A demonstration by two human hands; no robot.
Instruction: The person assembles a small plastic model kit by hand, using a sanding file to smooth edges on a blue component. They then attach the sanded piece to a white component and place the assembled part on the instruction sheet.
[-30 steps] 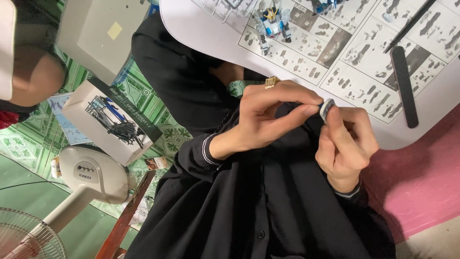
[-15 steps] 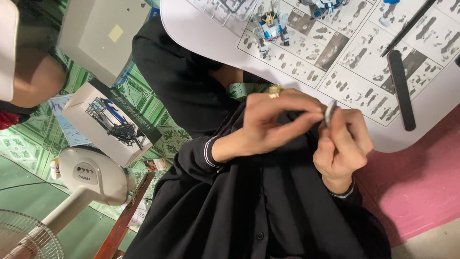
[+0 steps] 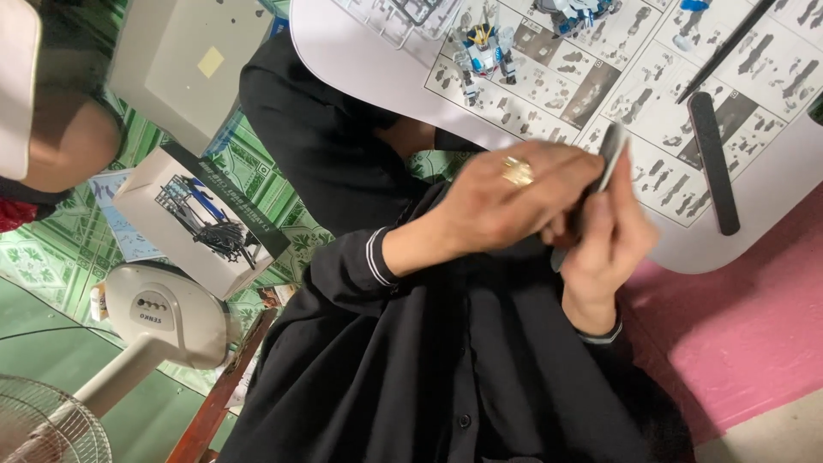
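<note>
My left hand point(image 3: 506, 201), with a gold ring on one finger, reaches in from the left with its fingers pinched together against a thin grey flat stick point(image 3: 613, 147). My right hand point(image 3: 610, 249) comes up from below and grips that stick, thumb lying along it. Both hands meet above my black shirt, just in front of the white table's edge point(image 3: 386, 81). Whatever sits between my left fingertips is hidden.
On the table lie a printed instruction sheet point(image 3: 600, 86), a small blue-and-white robot model point(image 3: 482, 47) and a long black sanding stick point(image 3: 713, 163). A model kit box point(image 3: 201, 219), a white fan point(image 3: 163, 313) and another person's arm point(image 3: 60, 146) are at left. Pink mat point(image 3: 737, 334) at right.
Both hands have risen toward the table edge and shifted right. My left hand now covers more of the right hand, and the grey stick stands more upright.
</note>
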